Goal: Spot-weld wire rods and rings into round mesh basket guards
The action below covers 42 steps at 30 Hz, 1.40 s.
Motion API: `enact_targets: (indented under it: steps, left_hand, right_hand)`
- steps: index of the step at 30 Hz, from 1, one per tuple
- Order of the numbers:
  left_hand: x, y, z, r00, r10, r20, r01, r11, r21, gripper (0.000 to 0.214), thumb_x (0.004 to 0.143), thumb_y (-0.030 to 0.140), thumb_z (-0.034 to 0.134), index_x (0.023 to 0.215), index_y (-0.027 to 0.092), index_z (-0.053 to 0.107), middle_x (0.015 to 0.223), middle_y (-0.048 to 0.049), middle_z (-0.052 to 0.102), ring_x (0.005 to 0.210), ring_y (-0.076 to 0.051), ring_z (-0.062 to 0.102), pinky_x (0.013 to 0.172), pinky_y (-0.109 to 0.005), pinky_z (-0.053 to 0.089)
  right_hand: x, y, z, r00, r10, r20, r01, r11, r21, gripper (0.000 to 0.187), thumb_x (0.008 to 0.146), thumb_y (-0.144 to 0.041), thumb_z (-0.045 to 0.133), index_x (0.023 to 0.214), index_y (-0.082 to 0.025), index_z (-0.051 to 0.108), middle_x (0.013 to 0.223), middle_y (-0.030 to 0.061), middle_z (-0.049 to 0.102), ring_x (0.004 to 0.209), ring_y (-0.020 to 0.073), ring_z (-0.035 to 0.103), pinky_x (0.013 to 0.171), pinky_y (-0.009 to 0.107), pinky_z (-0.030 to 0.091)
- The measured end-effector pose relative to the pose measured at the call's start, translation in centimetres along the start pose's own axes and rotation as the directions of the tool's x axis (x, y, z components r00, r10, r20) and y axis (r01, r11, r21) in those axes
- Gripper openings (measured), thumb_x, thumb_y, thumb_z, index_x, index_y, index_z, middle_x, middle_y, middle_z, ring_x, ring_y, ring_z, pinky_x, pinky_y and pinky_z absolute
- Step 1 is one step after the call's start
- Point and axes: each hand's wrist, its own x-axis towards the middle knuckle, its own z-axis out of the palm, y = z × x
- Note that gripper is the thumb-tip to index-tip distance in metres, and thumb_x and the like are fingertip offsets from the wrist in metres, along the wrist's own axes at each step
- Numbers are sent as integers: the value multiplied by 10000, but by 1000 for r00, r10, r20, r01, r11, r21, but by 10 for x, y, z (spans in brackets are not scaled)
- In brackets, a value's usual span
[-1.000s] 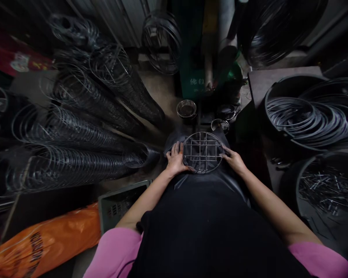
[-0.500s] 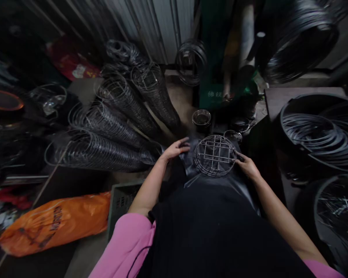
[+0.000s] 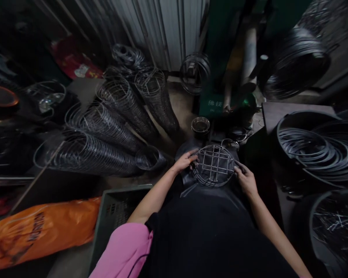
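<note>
The left hand [image 3: 188, 160] and right hand [image 3: 247, 181] pinch the round wire rack [image 3: 211, 168] by its sides, over the lap [image 3: 210, 193]. If one hand slips, the rack might tip off.

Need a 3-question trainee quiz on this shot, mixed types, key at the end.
1. What is between the left hand and the right hand?
A) a hammer
B) a round wire grid
C) a glass jar
2. True or false: the orange bag lies on the person's right.
3. Fill in: the dark tub of wire rings is on the person's ____.
Key: 1 B; 2 false; 3 right.
</note>
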Motion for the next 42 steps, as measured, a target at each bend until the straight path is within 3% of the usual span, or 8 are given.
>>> enact_targets:
  steps: [5, 16, 20, 25, 29, 32, 39, 42]
  left_hand:
    - [0, 3, 0, 995, 95, 7, -95, 974, 205, 587, 811, 371, 511, 1351, 185, 375, 814, -31, 636, 588, -110, 544, 473, -197, 403]
    - [6, 8, -1, 984, 166, 56, -171, 841, 513, 492, 854, 309, 419, 1327, 176, 428, 897, -37, 679, 860, -185, 611, 867, -327, 452]
    - [1, 12, -15, 974, 80, 213, -165, 894, 417, 580, 826, 309, 483, 1376, 198, 339, 1034, -50, 656, 951, -180, 589, 894, -327, 432]
    - [-12, 21, -22, 904, -18, 427, -163, 909, 384, 1035, 604, 312, 735, 1433, 199, 127, 1115, -64, 599, 1010, -198, 559, 907, -331, 418]
    - [-23, 17, -2, 963, 35, 268, -195, 776, 599, 1239, 491, 383, 807, 1439, 173, 37, 1053, -56, 584, 981, -220, 543, 941, -368, 385]
    - [-27, 7, 9, 986, 85, 143, -158, 749, 643, 1245, 502, 434, 795, 1438, 193, 11, 1019, -39, 572, 959, -220, 541, 923, -366, 393]
    - [-19, -12, 13, 996, 69, 52, -86, 724, 684, 1299, 434, 449, 820, 1437, 211, 29, 1060, -53, 539, 894, -214, 542, 852, -372, 430]
    - [-20, -13, 10, 990, 103, 92, -139, 757, 638, 1288, 449, 409, 825, 1438, 210, 24, 1079, -72, 530, 876, -205, 544, 855, -392, 435]
  right_hand:
    - [-1, -16, 7, 999, -36, -34, 37, 999, 23, 479, 753, -435, 576, 1144, -160, 611, 1115, 101, 643, 1049, 248, 585, 957, 413, 423]
    - [12, -8, 8, 999, -40, -8, 40, 999, -33, 440, 738, -453, 557, 1063, -176, 661, 1076, 75, 663, 1031, 261, 598, 972, 432, 416]
    - [10, -7, 8, 999, -47, 5, 47, 996, -72, 442, 748, -418, 544, 1094, -163, 644, 1100, 81, 654, 1039, 252, 593, 970, 410, 419]
    - [4, -6, 9, 999, -44, 31, 45, 998, -51, 445, 764, -395, 530, 1144, -179, 612, 1147, 55, 633, 1094, 229, 559, 1004, 383, 380]
    - [-1, -1, 10, 999, -32, 43, 33, 999, -28, 466, 774, -398, 527, 1189, -192, 576, 1206, 51, 597, 1133, 216, 531, 1023, 377, 353]
    - [-2, 3, 12, 997, -53, 49, 55, 998, -33, 482, 785, -408, 510, 1210, -185, 557, 1232, 69, 577, 1154, 217, 514, 1031, 380, 340]
    - [1, 12, 18, 994, -100, 49, 104, 991, -81, 472, 818, -421, 455, 1226, -197, 538, 1263, 78, 551, 1193, 217, 480, 1049, 401, 312]
    - [0, 15, 17, 993, -107, 50, 111, 991, -78, 479, 816, -438, 448, 1217, -194, 544, 1256, 89, 555, 1193, 228, 480, 1041, 412, 325]
